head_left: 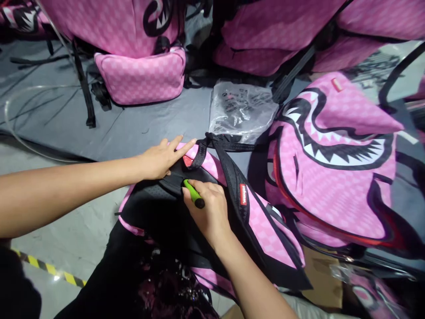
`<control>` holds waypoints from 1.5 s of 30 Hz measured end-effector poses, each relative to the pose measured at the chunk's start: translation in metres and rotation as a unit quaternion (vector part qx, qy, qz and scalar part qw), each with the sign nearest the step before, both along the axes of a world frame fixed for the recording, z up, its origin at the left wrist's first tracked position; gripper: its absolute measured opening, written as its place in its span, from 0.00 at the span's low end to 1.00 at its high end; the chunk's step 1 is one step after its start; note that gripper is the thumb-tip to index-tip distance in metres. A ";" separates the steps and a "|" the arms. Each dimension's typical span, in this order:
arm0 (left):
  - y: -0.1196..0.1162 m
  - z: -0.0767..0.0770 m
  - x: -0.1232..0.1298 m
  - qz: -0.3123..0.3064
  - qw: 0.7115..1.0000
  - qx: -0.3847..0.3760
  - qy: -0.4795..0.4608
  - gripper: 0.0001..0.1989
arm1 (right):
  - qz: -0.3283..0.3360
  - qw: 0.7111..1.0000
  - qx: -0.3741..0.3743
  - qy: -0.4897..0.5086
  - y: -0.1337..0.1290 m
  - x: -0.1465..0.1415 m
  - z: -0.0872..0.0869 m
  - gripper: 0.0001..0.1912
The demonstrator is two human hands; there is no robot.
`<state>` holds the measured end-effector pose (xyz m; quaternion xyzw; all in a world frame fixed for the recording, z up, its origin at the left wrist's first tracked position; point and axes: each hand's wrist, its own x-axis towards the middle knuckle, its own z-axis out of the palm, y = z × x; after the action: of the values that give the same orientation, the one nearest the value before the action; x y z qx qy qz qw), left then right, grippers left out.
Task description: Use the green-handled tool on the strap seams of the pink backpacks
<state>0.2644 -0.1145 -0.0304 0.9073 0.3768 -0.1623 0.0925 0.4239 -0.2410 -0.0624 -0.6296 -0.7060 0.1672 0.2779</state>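
A pink and black backpack [268, 221] lies at an angle over my lap and the table's near edge, its black padded side up. My right hand [209, 208] is closed around a green-handled tool [193, 191] with a black end. The tool's tip meets the black fabric near the bag's top and is hidden there. Just beyond it, my left hand [162, 159] rests on the bag's upper edge with its fingers spread. One fingertip reaches to the black top loop [199, 154], beside a small red label.
A pink shark-mouth backpack [345, 173] stands on the right. Behind lie a clear plastic bag [241, 108], a pink checked pouch [146, 77] and more pink bags on the grey-covered table [146, 124]. Yellow-black tape [49, 268] marks the floor at lower left.
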 end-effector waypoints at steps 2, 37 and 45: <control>0.000 0.003 -0.002 -0.005 1.000 0.005 0.002 0.56 | 0.003 1.000 0.004 0.008 -0.001 0.002 0.001 0.08; 0.017 -0.004 -0.013 0.006 0.994 -0.094 -0.047 0.52 | 0.030 0.990 -0.090 0.104 0.030 -0.030 0.001 0.09; 0.015 0.001 -0.011 0.014 0.993 -0.103 -0.055 0.47 | 0.028 0.990 -0.085 0.105 0.029 -0.027 0.002 0.10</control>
<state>0.2536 -0.0998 -0.0290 0.8953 0.3650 -0.1485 0.2079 0.3967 -0.2117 -0.0606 -0.6100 -0.6734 0.2998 0.2909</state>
